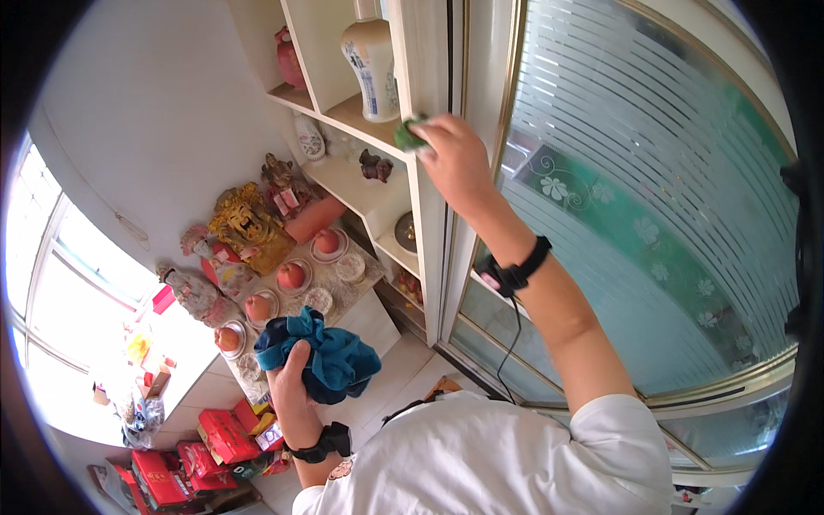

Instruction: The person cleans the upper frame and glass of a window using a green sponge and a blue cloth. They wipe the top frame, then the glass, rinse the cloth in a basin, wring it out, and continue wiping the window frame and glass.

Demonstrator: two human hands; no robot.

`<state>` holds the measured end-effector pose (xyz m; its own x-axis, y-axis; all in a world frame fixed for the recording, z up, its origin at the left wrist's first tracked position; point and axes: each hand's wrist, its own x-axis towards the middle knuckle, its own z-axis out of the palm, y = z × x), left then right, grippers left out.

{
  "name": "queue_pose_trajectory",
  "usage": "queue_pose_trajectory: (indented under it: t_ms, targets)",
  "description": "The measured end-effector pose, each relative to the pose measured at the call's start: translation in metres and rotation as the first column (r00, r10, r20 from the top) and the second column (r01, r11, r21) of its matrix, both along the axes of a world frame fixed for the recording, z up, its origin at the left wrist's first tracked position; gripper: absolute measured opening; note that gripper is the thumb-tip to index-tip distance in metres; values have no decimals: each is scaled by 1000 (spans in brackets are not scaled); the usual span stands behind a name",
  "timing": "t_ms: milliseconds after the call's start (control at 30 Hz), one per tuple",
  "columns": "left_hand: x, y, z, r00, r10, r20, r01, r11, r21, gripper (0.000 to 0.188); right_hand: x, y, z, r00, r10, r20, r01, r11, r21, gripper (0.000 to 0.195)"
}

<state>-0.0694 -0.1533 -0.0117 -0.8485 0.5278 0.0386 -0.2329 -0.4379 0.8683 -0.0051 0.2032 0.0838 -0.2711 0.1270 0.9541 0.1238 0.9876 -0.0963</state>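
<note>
My left hand (293, 386) grips a bunched teal cloth (338, 360) in front of a table holding figurines and fruit. Raised to the shelf unit, my right hand (454, 158) pinches a small green item (410, 133), slightly blurred, at the edge of a shelf. Beside it on that shelf stands a large white and tan bottle (373, 71) bearing writing. A dark animal figurine (375, 166) sits one shelf lower, near a patterned white vase (309, 137). A red vase (290, 59) occupies the upper left compartment.
Apples (291, 275) on small dishes stand before a golden laughing figure (248, 222) and other statues. Red boxes (225, 436) are piled on the floor under a bright window (84, 257). A patterned glass sliding door (618, 225) stands close on my right.
</note>
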Motion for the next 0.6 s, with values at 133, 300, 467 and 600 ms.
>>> queue_pose_trajectory:
  t_ms: [133, 300, 467, 600]
  targets:
    - [-7, -6, -1, 998, -58, 10, 57, 998, 16, 27, 6, 11, 72, 994, -17, -110, 17, 1000, -6, 29]
    - [-3, 1, -2, 1000, -16, 6, 16, 1000, -17, 28, -21, 18, 105, 981, -2, -193, 39, 982, 187, 26]
    - [-6, 7, -6, 998, -59, 26, 61, 997, -52, 27, 10, 10, -55, 983, -10, 184, 11, 1000, -6, 32]
    - [-7, 3, -4, 998, -70, 6, 71, 997, -45, 39, 15, 0, -13, 999, 26, 37, -24, 999, -32, 31]
